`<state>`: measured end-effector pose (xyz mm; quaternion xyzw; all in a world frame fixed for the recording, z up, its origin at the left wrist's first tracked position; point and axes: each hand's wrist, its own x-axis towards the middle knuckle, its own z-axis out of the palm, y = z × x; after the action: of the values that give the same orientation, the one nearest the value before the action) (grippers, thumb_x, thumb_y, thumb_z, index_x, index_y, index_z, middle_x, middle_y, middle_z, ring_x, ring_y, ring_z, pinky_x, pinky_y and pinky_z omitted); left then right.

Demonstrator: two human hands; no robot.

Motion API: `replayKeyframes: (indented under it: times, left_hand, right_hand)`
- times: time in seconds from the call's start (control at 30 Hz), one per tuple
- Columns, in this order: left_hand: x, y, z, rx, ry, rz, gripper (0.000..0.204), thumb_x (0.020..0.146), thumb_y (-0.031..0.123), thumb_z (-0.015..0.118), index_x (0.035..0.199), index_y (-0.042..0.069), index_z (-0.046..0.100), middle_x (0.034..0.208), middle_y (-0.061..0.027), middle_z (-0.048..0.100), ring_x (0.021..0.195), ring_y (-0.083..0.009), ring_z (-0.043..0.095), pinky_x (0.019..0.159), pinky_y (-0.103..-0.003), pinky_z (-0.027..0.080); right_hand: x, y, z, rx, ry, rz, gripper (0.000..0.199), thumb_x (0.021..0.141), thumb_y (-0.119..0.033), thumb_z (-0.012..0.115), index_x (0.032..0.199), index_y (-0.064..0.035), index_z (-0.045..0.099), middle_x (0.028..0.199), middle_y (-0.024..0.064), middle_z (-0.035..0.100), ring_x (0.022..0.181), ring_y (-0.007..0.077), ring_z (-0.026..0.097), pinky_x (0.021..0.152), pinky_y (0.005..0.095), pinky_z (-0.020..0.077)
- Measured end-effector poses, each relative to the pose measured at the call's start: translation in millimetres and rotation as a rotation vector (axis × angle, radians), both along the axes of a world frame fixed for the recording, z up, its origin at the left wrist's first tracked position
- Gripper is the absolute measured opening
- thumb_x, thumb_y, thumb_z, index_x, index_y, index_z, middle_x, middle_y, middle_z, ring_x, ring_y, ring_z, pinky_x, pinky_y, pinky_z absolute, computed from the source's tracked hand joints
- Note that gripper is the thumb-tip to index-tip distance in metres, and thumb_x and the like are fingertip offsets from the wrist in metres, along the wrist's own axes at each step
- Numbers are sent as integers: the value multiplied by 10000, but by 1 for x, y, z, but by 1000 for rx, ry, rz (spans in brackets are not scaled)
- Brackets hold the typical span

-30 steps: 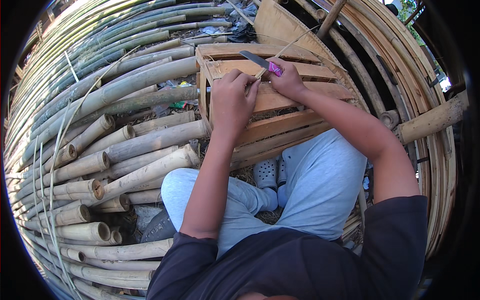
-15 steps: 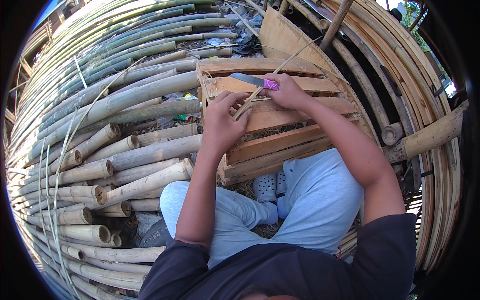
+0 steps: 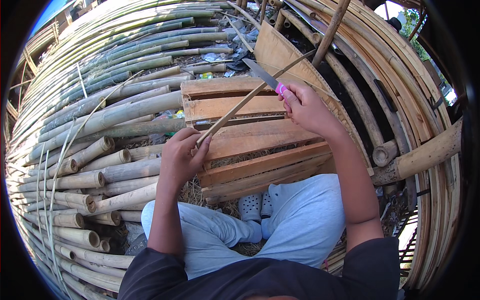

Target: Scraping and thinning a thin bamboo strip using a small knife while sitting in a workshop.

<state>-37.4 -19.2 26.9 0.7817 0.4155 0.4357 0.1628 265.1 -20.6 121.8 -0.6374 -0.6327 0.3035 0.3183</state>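
Moved farther apart, left hand (image 3: 180, 156) and right hand (image 3: 306, 107) are clamped finger-tight on stick (image 3: 235, 109) and knife (image 3: 265, 76); shaving seems begun, care needed.

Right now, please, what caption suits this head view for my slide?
Left hand holding a thin strip, right hand a pink-handled knife, by a slatted wooden crate.

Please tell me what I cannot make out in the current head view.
All in the head view:
- Pink-handled knife: rear of its handle, covered by the right hand.
- Bamboo strip: lower end, covered by the left hand.
- Perforated clogs: partly hidden by the slatted wooden crate and grey trousers.
- Plastic litter: too small to identify.
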Motion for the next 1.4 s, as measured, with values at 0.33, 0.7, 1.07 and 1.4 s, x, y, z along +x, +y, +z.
replayKeyframes:
  times: [0.33,0.7,1.07,1.4]
  left_hand:
    - [9,18,-23,-36,-195,-162,197,1000,74,575,1067,-45,716,1121,-194,726,1258,-340,617,1223,-538,266]
    - [9,17,-28,-163,-166,-158,204,1003,61,543,1091,-63,679,1091,-239,711,1062,-411,673,1216,-541,291]
    - [12,18,-30,-110,-162,-159,223,1003,77,523,1077,-60,683,1043,-251,709,1014,-419,673,1200,-528,329]
    - [16,16,-29,-113,-158,-161,241,1011,97,515,1076,-65,680,1049,-243,711,1035,-410,671,1188,-522,350]
  right_hand:
    - [5,45,-66,-4,-184,-115,353,1033,-316,578,963,20,661,736,98,594,670,169,540,647,362,456]
    - [-10,85,-91,26,-164,-305,544,1036,-471,537,746,-13,586,578,45,524,436,146,473,444,354,399]
    - [-1,98,-77,-172,28,-309,475,1044,-466,528,758,-86,549,557,-41,420,406,66,337,366,266,281]
    - [-5,105,-77,-147,-6,-401,484,1041,-457,541,810,-38,617,546,-32,412,404,87,356,368,295,299]
